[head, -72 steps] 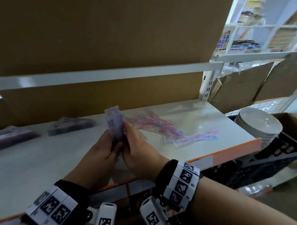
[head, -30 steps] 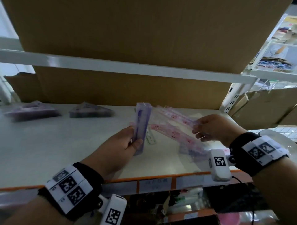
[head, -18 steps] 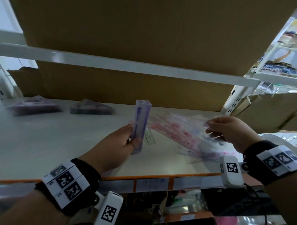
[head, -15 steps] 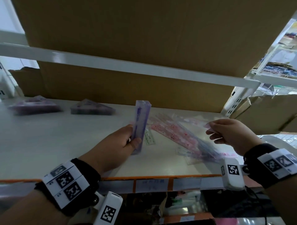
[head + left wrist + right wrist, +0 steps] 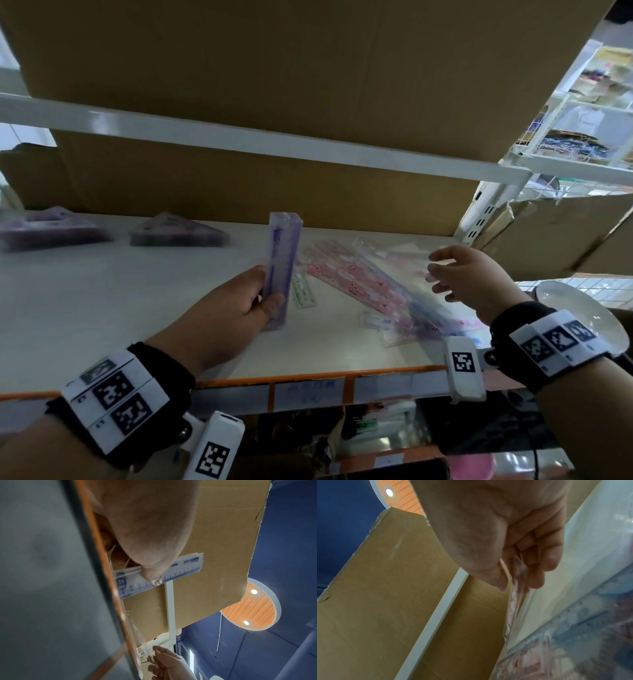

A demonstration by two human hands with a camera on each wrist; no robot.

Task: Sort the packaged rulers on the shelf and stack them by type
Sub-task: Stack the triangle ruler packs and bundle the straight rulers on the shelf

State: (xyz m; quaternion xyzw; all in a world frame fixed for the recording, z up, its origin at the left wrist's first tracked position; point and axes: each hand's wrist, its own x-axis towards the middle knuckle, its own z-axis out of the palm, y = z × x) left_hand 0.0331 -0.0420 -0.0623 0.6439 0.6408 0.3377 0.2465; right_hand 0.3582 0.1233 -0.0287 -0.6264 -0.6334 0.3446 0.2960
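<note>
Gripping purple ruler stack point(image 5: 281, 270) in left hand point(image 5: 219, 318), right hand point(image 5: 469, 277) pinching clear pink ruler point(image 5: 513, 608); pink pile point(image 5: 370, 287) awaiting sorting.

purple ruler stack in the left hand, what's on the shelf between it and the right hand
In the head view, loose pink packaged rulers and one small green ruler lie between them.

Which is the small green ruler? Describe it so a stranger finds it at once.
On the white shelf board, look just right of the upright purple ruler stack gripped by the left hand. The small green ruler lies flat there, shorter than the pink packaged rulers and alone in green.
</note>
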